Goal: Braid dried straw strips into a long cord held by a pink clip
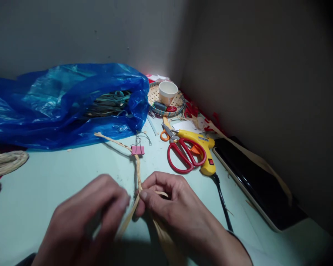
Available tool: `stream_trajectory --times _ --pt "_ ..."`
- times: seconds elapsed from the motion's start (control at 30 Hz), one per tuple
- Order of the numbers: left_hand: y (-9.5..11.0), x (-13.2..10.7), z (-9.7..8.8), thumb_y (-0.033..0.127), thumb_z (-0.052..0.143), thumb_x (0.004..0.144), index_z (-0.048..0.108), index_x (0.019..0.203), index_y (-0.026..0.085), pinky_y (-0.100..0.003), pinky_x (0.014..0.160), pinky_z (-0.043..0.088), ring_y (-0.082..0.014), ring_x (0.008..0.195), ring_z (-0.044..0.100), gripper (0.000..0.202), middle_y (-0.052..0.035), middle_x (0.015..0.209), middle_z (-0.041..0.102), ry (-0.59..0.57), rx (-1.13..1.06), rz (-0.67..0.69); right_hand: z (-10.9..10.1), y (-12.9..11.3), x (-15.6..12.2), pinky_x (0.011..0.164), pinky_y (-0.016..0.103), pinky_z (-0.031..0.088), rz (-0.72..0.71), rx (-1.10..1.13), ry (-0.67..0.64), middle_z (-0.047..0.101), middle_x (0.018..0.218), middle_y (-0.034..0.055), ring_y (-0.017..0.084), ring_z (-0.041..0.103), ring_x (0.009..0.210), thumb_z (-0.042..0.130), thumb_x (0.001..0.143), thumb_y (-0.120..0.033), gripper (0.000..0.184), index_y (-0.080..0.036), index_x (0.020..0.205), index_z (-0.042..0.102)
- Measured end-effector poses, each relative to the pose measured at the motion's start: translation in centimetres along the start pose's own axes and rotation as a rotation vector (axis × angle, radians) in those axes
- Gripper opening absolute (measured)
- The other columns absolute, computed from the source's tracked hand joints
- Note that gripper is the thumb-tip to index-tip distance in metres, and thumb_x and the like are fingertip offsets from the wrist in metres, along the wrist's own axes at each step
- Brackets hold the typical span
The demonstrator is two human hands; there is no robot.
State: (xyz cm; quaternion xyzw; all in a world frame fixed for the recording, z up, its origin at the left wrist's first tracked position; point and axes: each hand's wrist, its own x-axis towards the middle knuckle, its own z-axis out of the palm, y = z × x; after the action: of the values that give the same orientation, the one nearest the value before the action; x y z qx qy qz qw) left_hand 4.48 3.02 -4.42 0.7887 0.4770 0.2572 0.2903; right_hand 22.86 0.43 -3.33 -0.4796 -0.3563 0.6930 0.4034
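Your left hand (83,218) and your right hand (180,208) are bare. A pale whitish sleeve (255,255) with a thin dark rim ends at your right wrist. At your left wrist only a dark scrap of cuff (24,260) shows.

Left hand (90,218) and right hand (173,207) sit close together, knuckles up, fingertips pinched inward.

Left hand (91,216), right hand (173,205) on braid (138,171)

Pale green table (44,177) in corner; grey walls (72,29); dim light, right side shadowed.
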Motion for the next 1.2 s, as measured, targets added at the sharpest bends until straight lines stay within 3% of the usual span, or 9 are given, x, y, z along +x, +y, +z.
stream_trajectory --times 0.1,0.2,0.33,0.53,0.8,0.97,1.07,1.2 --pt "1.2 2.1 -0.2 0.045 0.063 0.084 0.073 0.087 0.025 -0.030 0.069 0.051 -0.0198 0.071 0.065 0.023 -0.0005 0.075 0.073 -0.023 -0.383 -0.450 0.0 0.3 0.1 0.069 0.020 0.042 0.018 0.117 -0.032 0.066 0.067 -0.0020 0.008 0.057 0.064 0.059 0.086 -0.016 0.008 -0.016 0.078 0.060" --pt "1.3 3.5 0.1 0.040 0.071 0.079 0.072 0.093 0.020 -0.032 0.073 0.052 -0.0209 0.073 0.067 0.024 -0.0020 0.075 0.074 -0.152 -0.724 -0.603 -0.1 0.7 0.2 0.074 0.021 0.043 0.035 0.150 -0.021 0.065 0.065 -0.0023 0.009 0.059 0.066 0.061 0.084 -0.016 0.007 -0.016 0.077 0.061" --pt "0.6 4.7 0.0 0.034 0.080 0.073 0.069 0.091 0.019 -0.026 0.060 0.048 -0.0141 0.056 0.061 0.026 0.0012 0.064 0.070 -0.248 -0.826 -0.613 0.0 0.8 0.3 0.065 0.020 0.040 0.048 0.094 0.025 0.064 0.063 -0.0009 0.009 0.056 0.063 0.060 0.085 -0.021 0.015 -0.015 0.071 0.062" --pt "1.7 5.3 -0.2 0.030 0.082 0.067 0.067 0.093 0.017 -0.020 0.054 0.043 -0.0079 0.051 0.056 0.033 0.0032 0.070 0.068 -0.229 -0.712 -0.651 -0.1 0.6 0.6 0.060 0.022 0.041 0.102 -0.024 0.087 0.066 0.065 0.0013 0.011 0.055 0.061 0.061 0.080 -0.021 0.008 -0.017 0.073 0.061" --pt "2.6 5.0 -0.1 0.032 0.084 0.060 0.063 0.104 0.021 -0.016 0.042 0.027 -0.0059 0.045 0.047 0.049 0.0069 0.064 0.060 -0.198 -0.671 -0.739 0.0 0.3 0.7 0.053 0.019 0.037 0.116 -0.157 0.102 0.065 0.064 0.0012 0.008 0.049 0.054 0.053 0.088 -0.014 0.018 -0.015 0.071 0.060" --pt "1.8 4.7 0.7 0.032 0.083 0.061 0.063 0.099 0.020 -0.023 0.057 0.045 -0.0146 0.065 0.061 0.044 0.0021 0.075 0.065 -0.131 -0.696 -0.658 0.2 0.4 0.8 0.052 0.020 0.038 0.117 -0.296 0.130 0.065 0.065 0.0021 0.010 0.050 0.057 0.054 0.087 -0.014 0.020 -0.016 0.069 0.062" --pt "1.6 4.3 0.8 0.033 0.082 0.063 0.064 0.095 0.021 -0.024 0.061 0.047 -0.0150 0.067 0.061 0.039 0.0022 0.077 0.066 -0.097 -0.692 -0.640 0.3 0.7 0.8 0.052 0.021 0.038 0.086 -0.333 0.154 0.066 0.066 0.0032 0.012 0.052 0.058 0.055 0.088 -0.016 0.020 -0.017 0.069 0.063" --pt "1.8 3.6 0.3 0.046 0.076 0.073 0.069 0.095 0.023 -0.023 0.047 0.034 -0.0145 0.054 0.053 0.033 0.0023 0.062 0.063 -0.249 -0.656 -0.665 0.2 0.6 0.4 0.058 0.022 0.044 0.024 -0.252 0.116 0.068 0.069 0.0039 0.013 0.059 0.063 0.056 0.088 -0.019 0.015 -0.016 0.075 0.063"
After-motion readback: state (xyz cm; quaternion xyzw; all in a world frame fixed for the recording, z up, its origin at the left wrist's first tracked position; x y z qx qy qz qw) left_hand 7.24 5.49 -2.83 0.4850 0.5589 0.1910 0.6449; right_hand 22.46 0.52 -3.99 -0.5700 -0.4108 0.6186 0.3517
